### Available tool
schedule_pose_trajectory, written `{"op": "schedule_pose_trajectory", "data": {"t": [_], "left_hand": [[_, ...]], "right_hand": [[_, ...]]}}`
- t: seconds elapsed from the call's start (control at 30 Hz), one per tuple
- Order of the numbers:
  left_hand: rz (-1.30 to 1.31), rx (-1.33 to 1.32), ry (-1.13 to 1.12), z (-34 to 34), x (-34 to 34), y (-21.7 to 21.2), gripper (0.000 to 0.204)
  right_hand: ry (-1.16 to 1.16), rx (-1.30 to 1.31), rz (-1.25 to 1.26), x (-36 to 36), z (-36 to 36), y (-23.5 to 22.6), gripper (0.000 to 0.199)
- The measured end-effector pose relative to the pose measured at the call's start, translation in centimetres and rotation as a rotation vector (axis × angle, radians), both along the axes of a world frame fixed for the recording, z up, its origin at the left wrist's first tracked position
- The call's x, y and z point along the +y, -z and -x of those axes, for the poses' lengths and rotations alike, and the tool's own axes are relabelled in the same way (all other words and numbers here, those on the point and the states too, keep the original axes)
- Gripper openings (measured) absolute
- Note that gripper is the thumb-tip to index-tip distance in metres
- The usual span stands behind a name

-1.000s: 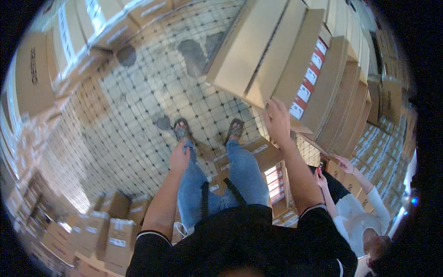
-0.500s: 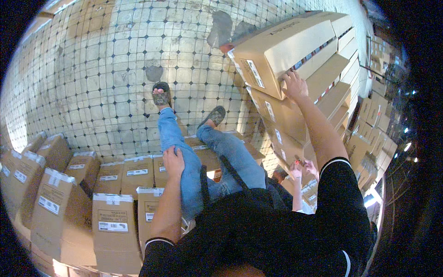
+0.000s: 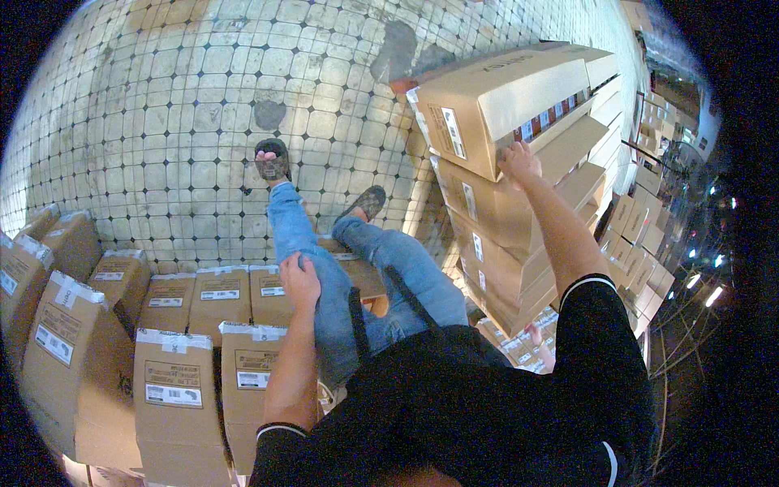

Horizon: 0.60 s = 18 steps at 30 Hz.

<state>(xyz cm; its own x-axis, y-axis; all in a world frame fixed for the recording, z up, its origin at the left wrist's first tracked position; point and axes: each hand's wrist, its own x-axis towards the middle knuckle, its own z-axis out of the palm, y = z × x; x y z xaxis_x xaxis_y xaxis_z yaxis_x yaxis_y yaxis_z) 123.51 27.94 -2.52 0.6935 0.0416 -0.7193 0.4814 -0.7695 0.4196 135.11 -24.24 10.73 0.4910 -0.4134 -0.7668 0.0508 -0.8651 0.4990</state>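
Note:
My right hand (image 3: 519,165) is at the near corner of a long cardboard box (image 3: 454,130), the top one of a stack to my right. Its fingers curl over the edge of the partly open top, and the fingertips are partly hidden there. Inside the gap a row of dark red and white packages (image 3: 544,120) shows beside a raised flap (image 3: 531,85). My left hand (image 3: 300,282) lies on my jeans (image 3: 324,292) near the knee, fingers bent loosely over it and holding nothing.
Taped cardboard boxes (image 3: 180,381) with white labels stand in rows at the left. More boxes (image 3: 637,235) are piled at the far right. Another person's hand (image 3: 535,333) shows below the stack. The tiled floor (image 3: 187,122) has dark patches.
The box top's gap looks wider, showing more packages, with my right hand still at its corner. The view has shifted slightly. The other person's hands are now mostly hidden.

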Motion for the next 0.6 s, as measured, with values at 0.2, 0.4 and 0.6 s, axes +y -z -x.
{"op": "schedule_pose_trajectory", "data": {"t": [0.2, 0.4, 0.6], "left_hand": [[-0.008, 0.030, -0.013, -1.0, -0.2, -0.6, 0.035], [-0.018, 0.048, -0.010, -3.7, -0.8, -1.3, 0.035], [-0.019, 0.059, 0.043, -7.4, -0.8, -2.0, 0.036]], "right_hand": [[0.040, 0.010, -0.002, 1.1, -0.6, -0.4, 0.041], [-0.111, -0.118, -0.010, 0.8, 1.7, 0.3, 0.034], [-0.077, -0.110, -0.049, -0.6, 3.5, -0.8, 0.032]]}}
